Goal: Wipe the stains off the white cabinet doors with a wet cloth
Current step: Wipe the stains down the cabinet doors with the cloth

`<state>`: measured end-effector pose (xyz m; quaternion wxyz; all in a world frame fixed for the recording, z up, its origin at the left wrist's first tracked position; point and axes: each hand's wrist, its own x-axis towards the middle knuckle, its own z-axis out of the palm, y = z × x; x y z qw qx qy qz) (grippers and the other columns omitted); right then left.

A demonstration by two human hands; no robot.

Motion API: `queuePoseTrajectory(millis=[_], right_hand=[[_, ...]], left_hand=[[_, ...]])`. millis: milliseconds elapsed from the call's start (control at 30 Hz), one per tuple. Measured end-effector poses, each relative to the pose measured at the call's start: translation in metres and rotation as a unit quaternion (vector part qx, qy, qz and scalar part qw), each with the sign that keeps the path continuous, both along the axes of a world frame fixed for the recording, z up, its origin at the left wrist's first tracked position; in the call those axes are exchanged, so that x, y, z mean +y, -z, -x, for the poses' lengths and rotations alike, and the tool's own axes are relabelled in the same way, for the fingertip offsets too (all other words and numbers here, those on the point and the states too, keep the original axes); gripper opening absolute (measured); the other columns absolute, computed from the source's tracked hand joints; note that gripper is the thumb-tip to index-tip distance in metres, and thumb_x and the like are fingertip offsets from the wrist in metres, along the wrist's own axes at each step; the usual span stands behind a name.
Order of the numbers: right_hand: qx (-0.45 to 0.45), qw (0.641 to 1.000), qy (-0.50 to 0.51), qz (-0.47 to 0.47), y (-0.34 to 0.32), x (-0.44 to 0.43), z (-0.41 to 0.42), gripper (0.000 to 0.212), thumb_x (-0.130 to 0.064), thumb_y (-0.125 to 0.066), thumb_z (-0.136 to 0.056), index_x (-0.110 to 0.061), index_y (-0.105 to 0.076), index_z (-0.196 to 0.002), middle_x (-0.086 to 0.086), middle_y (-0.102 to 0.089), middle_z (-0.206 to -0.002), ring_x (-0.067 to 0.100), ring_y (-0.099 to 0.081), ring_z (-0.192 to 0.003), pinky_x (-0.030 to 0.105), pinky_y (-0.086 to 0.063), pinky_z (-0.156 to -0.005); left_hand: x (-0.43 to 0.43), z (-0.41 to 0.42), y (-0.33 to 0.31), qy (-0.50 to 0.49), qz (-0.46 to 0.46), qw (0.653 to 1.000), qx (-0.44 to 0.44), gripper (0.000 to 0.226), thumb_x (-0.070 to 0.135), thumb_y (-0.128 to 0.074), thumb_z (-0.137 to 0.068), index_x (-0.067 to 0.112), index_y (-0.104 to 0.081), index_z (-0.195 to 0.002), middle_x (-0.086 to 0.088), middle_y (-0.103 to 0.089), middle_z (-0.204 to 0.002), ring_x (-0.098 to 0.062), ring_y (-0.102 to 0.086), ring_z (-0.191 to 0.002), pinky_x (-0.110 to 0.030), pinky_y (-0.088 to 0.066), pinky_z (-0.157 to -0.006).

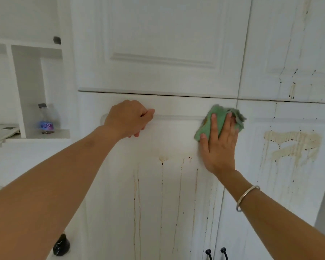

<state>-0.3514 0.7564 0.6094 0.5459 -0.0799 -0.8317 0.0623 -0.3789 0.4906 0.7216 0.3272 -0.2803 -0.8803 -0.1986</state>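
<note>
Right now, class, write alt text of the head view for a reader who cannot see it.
A right hand presses a green cloth against a white cabinet door streaked with brown drips; the left hand rests curled on it.

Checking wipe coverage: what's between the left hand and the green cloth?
Head view: only bare white door panel between left hand and green cloth; no stains there, drips start lower.

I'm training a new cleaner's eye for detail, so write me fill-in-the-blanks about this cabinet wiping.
The right hand presses a ____ cloth against the door.
The bangle sits on the ____ wrist.
The bottle stands on a shelf to the door's ____.
Missing: green; right; left.
</note>
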Motion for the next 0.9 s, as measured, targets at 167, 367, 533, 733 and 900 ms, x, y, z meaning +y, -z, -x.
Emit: queuePoseTrajectory(millis=[167, 367, 533, 733, 900], right_hand=[[0.021, 0.999, -0.027, 0.028, 0.031, -0.044, 0.009, 0.062, -0.042, -0.020, -0.101, -0.017, -0.003, -0.155, 0.019, 0.004, -0.161, 0.031, 0.010, -0.149, 0.056, 0.003, -0.119], [-0.049, 0.994, -0.048, -0.084, 0.073, -0.116, 0.012, 0.061, -0.045, -0.021, -0.102, -0.024, -0.002, -0.156, 0.012, 0.010, -0.160, 0.031, 0.004, -0.150, 0.052, 0.005, -0.119], [-0.090, 0.979, -0.075, -0.166, 0.088, -0.169, 0.019, 0.063, -0.048, -0.034, -0.098, -0.029, -0.014, -0.154, 0.008, -0.003, -0.161, 0.028, -0.027, -0.145, 0.054, -0.008, -0.116], [-0.088, 0.980, -0.094, -0.152, 0.084, -0.161, 0.014, 0.062, -0.056, -0.038, -0.097, -0.040, -0.016, -0.152, 0.000, -0.010, -0.161, 0.018, -0.028, -0.145, 0.048, -0.013, -0.118], [-0.059, 0.994, -0.054, -0.070, 0.074, -0.104, 0.008, 0.062, -0.059, -0.027, -0.099, -0.039, -0.007, -0.154, 0.004, 0.001, -0.162, 0.021, 0.000, -0.150, 0.048, 0.000, -0.121]], left_hand=[[0.000, 0.002, 0.003, -0.004, -0.012, 1.000, 0.014, 0.058, 0.044, -0.039, -0.099, 0.013, -0.061, -0.056, 0.000, -0.064, -0.048, -0.007, -0.049, -0.032, -0.020, -0.043, -0.054], [0.001, -0.001, 0.004, -0.014, -0.018, 1.000, 0.014, 0.058, 0.047, -0.038, -0.098, 0.014, -0.062, -0.056, 0.000, -0.064, -0.047, -0.011, -0.056, -0.038, -0.021, -0.043, -0.057], [0.004, -0.002, 0.012, 0.022, -0.079, 0.996, -0.038, 0.057, 0.047, -0.039, -0.099, 0.014, -0.062, -0.058, -0.002, -0.065, -0.050, -0.002, -0.050, -0.032, -0.023, -0.039, -0.053], [0.001, 0.000, 0.021, 0.010, -0.061, 0.998, -0.024, 0.056, 0.047, -0.040, -0.098, 0.021, -0.061, -0.054, 0.001, -0.065, -0.050, -0.003, -0.055, -0.041, -0.022, -0.038, -0.054], [-0.002, 0.005, 0.020, 0.009, -0.066, 0.996, -0.053, 0.057, 0.052, -0.041, -0.096, 0.018, -0.064, -0.056, 0.004, -0.064, -0.047, -0.001, -0.051, -0.032, -0.022, -0.040, -0.051]])
